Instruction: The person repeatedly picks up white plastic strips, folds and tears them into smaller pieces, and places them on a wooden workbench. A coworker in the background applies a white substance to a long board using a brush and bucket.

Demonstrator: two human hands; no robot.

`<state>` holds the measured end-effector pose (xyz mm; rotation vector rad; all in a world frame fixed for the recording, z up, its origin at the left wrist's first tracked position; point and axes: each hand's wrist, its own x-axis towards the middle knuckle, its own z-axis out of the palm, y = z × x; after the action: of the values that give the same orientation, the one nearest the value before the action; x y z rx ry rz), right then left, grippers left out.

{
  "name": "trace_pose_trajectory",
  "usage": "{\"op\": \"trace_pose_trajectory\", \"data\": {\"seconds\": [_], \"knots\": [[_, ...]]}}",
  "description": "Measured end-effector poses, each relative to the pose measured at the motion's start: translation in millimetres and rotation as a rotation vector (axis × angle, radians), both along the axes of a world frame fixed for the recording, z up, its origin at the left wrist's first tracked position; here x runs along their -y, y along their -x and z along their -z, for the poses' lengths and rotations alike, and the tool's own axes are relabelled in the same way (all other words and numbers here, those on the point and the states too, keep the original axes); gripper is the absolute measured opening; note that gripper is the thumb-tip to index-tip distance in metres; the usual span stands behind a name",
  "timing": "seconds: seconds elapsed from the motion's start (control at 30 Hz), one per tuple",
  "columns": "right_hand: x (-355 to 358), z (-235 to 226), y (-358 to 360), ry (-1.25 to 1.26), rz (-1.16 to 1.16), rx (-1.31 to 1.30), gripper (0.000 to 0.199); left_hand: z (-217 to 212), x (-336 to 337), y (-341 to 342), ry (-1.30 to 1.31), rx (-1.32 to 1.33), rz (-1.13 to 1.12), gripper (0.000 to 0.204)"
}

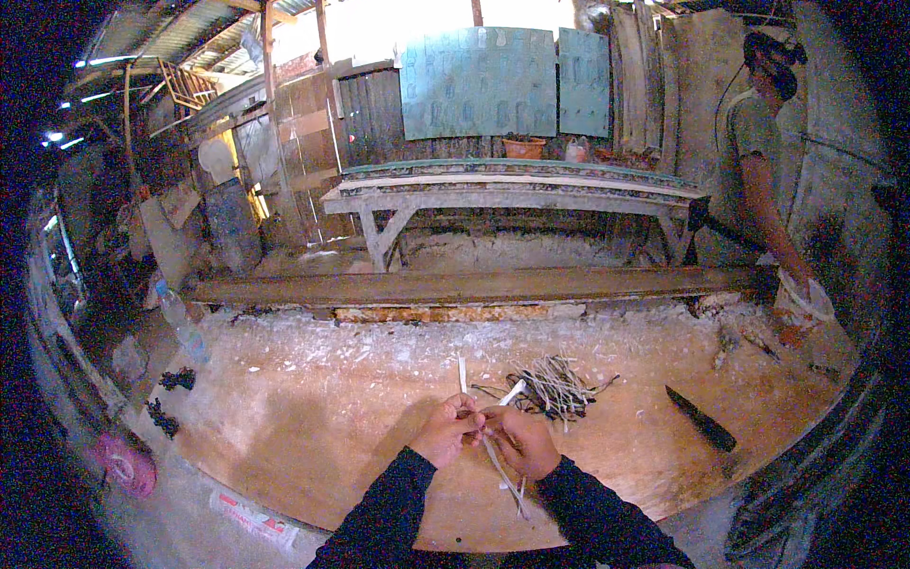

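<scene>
While pinched: left hand (445, 429) | right hand (519, 439) | pale strip (502, 469) between fingertips

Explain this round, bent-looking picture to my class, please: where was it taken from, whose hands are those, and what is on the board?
There is no machine here. One wide-angle camera on a person's head looks down at that person's own hands; the lens bends straight edges near the rim. The two dark sleeves come in from the lower edge. The left hand and right hand meet over a wooden board and together pinch a pale thin strip that hangs toward the person. Just beyond them lies a small heap of similar strips, and a dark knife lies to the right. A plastic bottle stands at the board's left edge. Another person works at the far right, beside a long wooden bench.
</scene>
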<state>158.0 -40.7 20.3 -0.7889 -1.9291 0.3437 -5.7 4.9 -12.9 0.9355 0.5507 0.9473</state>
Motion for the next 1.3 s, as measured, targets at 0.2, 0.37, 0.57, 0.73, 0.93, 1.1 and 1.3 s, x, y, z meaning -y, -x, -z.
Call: {"op": "trace_pose_trajectory", "data": {"seconds": [0.2, 0.37, 0.57, 0.73, 0.93, 1.1, 1.3], "knots": [[-1, -6, -3, -0.046, 0.078, -0.057, 0.012, -14, 9, -3, -0.048, -0.029, -0.034, 0.027], [-1, 1, -5, 0.013, 0.117, -0.13, 0.008, -24, 11, -8, -0.246, -0.087, -0.093, 0.03], [-9, 15, -2, 0.303, 0.125, -0.317, 0.005, -27, 17, -10, -0.467, -0.336, -0.225, 0.032], [-13, 11, -10, 0.719, -0.209, -0.65, 0.008, -35, 21, -9, -1.014, -0.675, -0.443, 0.032], [-16, 9, -17, 1.023, -0.315, -0.818, 0.01, -38, 26, -13, -0.931, -0.581, -0.423, 0.033], [-14, 10, -13, 0.716, -0.098, -0.599, 0.009, -32, 25, -15, -0.864, -0.519, -0.435, 0.032], [-11, 12, -6, 0.473, 0.04, -0.468, 0.011, -27, 23, -16, -0.886, -0.483, -0.457, 0.032]]}}
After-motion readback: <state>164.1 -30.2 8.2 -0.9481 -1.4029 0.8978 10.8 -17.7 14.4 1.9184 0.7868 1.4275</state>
